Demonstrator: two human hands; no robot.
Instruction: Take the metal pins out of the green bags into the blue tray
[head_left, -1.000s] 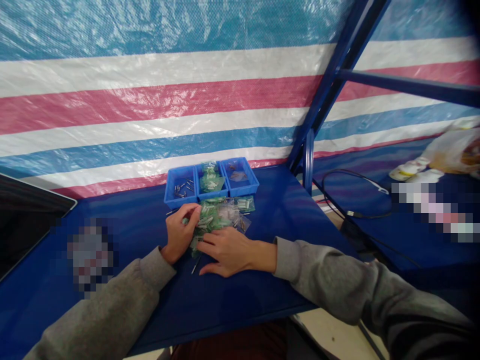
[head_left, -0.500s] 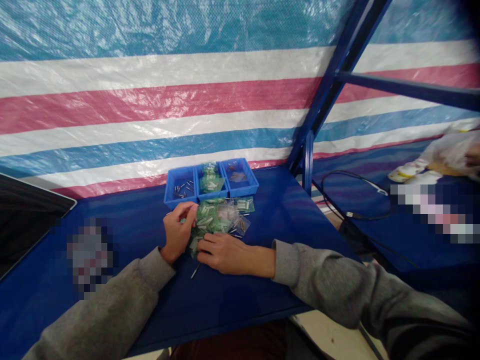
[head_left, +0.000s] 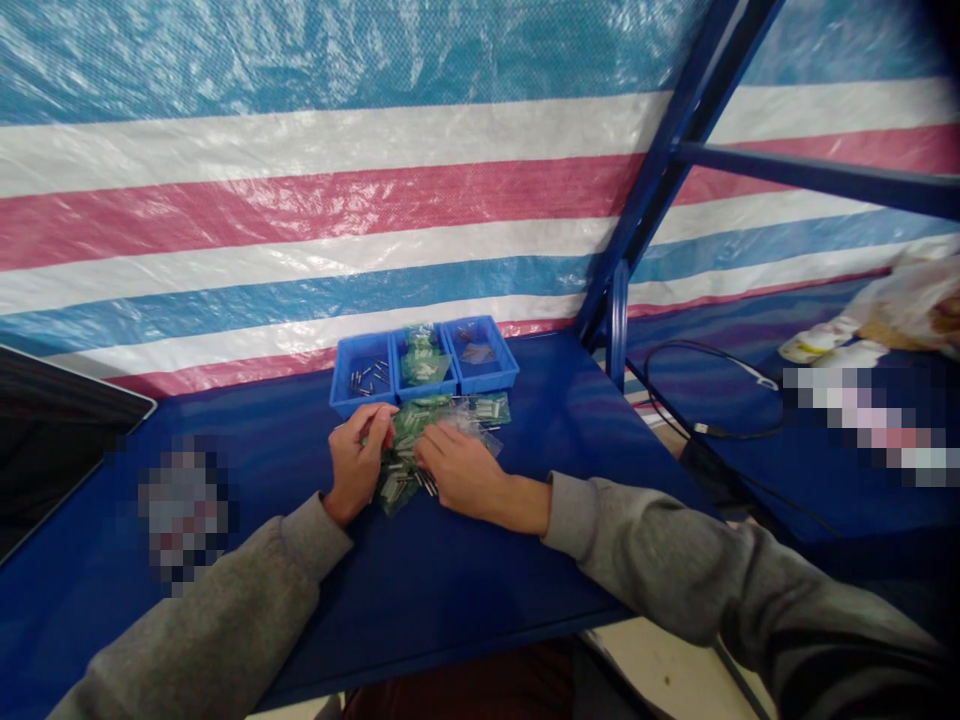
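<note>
A pile of small green-tinted plastic bags (head_left: 409,425) with pale pieces inside lies on the blue table. Loose thin metal pins (head_left: 427,483) are among the bags, by my right hand. At the pile's left edge, my left hand (head_left: 356,460) is closed, thumb and fingers drawn together; whatever they hold is hidden. My right hand (head_left: 469,470) reaches over the middle of the pile with its fingers curled down. Its fingertips are slightly blurred, so what they grip cannot be made out. Clear plastic bags (head_left: 491,443) show just beyond it.
Behind the pile, three blue bins stand side by side: a left bin (head_left: 337,385) with metal pins, a middle bin (head_left: 442,389) with green bags, a right bin (head_left: 510,372) with small clear bags. A blue post (head_left: 616,325) and black cable (head_left: 651,385) are on the right.
My right hand has moved up and right, from the pile's near edge to its middle. The loose pin in front of the pile no longer shows there. My left hand has hardly moved.
</note>
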